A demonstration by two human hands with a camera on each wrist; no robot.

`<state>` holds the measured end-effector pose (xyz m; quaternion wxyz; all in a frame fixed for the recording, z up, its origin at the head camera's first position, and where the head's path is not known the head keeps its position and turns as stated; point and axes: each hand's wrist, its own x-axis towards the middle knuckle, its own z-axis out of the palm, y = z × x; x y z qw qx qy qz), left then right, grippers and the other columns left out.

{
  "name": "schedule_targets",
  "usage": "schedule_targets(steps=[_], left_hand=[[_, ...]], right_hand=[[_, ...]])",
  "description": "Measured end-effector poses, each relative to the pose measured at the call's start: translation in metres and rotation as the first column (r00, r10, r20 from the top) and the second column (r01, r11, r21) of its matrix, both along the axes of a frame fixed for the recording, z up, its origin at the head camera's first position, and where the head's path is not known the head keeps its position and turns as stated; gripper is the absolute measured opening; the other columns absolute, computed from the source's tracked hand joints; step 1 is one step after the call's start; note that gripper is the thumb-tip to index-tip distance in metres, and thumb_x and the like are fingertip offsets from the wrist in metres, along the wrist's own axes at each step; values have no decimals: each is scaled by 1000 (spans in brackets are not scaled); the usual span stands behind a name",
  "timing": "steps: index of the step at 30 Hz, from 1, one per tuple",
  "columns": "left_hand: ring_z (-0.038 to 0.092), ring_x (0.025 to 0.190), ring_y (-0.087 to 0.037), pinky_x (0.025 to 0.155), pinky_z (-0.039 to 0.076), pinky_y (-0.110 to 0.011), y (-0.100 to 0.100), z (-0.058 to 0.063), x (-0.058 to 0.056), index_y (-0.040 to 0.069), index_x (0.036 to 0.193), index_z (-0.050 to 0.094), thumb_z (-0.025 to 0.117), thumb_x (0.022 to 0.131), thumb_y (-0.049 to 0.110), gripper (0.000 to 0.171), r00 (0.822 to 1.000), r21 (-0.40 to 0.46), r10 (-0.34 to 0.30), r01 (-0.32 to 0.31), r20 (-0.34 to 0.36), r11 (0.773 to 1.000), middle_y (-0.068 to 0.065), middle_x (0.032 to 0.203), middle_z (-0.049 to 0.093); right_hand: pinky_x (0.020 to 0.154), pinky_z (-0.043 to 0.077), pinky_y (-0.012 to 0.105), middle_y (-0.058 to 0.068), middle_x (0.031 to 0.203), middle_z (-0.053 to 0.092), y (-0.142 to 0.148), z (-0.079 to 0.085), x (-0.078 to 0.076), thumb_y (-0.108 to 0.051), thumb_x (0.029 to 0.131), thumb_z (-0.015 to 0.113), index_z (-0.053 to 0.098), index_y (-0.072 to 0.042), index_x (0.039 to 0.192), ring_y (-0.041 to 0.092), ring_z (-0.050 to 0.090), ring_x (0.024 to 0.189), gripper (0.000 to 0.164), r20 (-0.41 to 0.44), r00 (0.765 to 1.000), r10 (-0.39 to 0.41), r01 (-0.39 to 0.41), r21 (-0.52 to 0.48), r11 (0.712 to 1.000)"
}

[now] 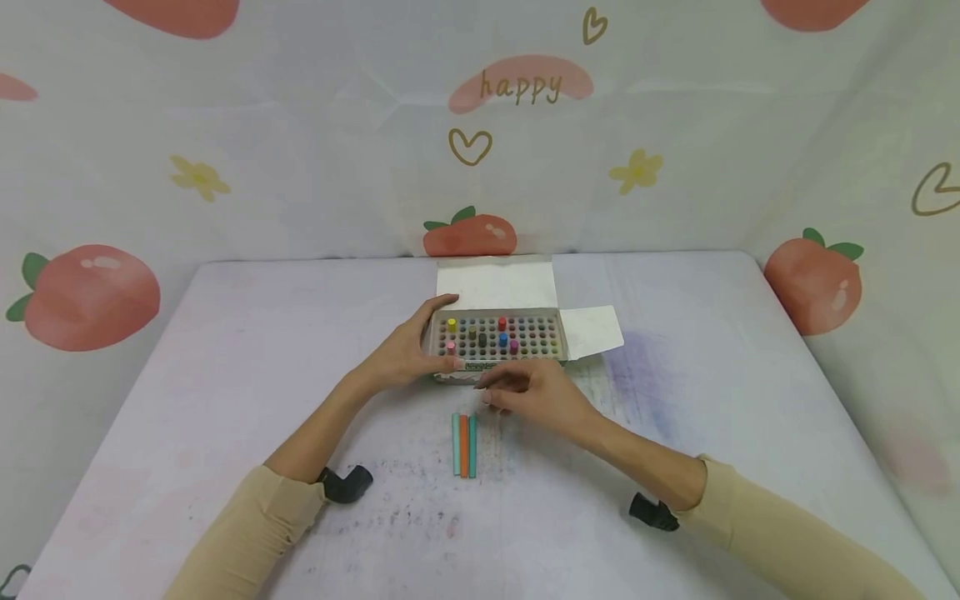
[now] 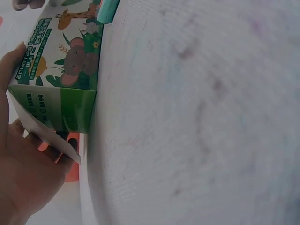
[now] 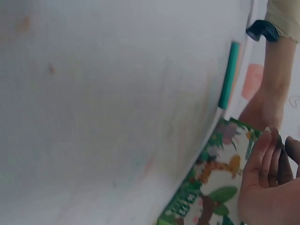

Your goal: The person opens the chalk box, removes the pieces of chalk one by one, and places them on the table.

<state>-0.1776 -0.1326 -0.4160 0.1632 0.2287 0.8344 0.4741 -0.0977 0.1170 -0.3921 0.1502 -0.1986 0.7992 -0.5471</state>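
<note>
An open cardboard box (image 1: 457, 378) holds a tray of round holes with several coloured chalk sticks (image 1: 502, 323) standing in it. My left hand (image 1: 405, 350) grips the box's left end, thumb at the front edge and fingers reaching toward the back. In the left wrist view a white flap (image 2: 44, 133) hangs over part of its palm. Close to the front of the box hovers my right hand (image 1: 536, 392), fingers bent loosely, thumb apart, nothing visible between them. Dark smudges coat its fingertips (image 3: 283, 164). Three chalk sticks (image 1: 463, 446), pale teal, orange and teal, lie side by side before the box.
The box lid (image 1: 495, 283) stands raised at the back, and a side flap (image 1: 592, 332) spreads out to the right. Purple and dark chalk smears mark the white table cover (image 1: 405, 533). A printed cloth backdrop (image 1: 337, 125) rises behind the table.
</note>
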Motion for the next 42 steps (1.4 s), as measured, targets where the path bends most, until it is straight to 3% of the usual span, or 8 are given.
schedule_targets(steps=[5,10,15,20,28,35,42], left_hand=[[58,87,-22,78,47,-40,0,1,0,35,156,22,82,81,33,95,1000,-7,5,-5,2,1000,-8,114,58],[58,85,-23,77,47,-41,0,1,0,36,155,23,82,82,31,94,1000,1,2,-2,6,1000,-8,111,59],[58,83,-23,76,48,-40,0,2,-1,35,155,23,81,82,30,94,1000,5,-3,3,7,1000,-9,110,59],[58,84,-23,77,47,-41,0,1,0,35,155,23,81,82,30,94,1000,-1,4,-4,6,1000,-9,112,58],[58,85,-23,76,47,-41,1,0,0,36,155,23,81,82,30,94,1000,-1,11,-11,7,1000,-8,114,58],[58,85,-23,77,47,-41,0,0,1,36,155,22,81,82,30,94,1000,-7,12,-11,14,1000,-8,113,59],[57,83,-23,75,47,-41,0,0,-1,37,155,22,81,82,31,94,1000,-18,6,-5,3,1000,-8,112,59]], right_hand=[[72,56,37,9,92,74,7,9,-4,-8,93,70,73,-1,107,31,71,80,16,-25,999,-29,29,-25,999],[70,56,32,5,95,73,12,13,-9,-5,90,72,75,-6,104,26,70,78,14,-101,994,-51,49,-19,999],[69,55,30,5,92,74,17,16,-14,-5,90,73,74,-4,104,29,71,79,15,-171,983,-72,70,-17,997],[70,56,30,5,94,74,22,18,-19,-2,89,73,73,0,105,20,72,80,16,-238,965,-113,110,-26,994],[72,55,29,7,97,74,29,17,-29,-2,89,72,74,-1,107,20,71,81,18,-267,954,-139,134,-37,990],[71,54,29,2,97,74,33,18,-37,-4,90,73,74,-6,109,13,70,81,20,-296,944,-148,176,68,982],[77,55,29,3,102,73,35,14,-43,-2,89,72,73,-6,112,14,69,89,23,-258,960,-112,159,167,973]])
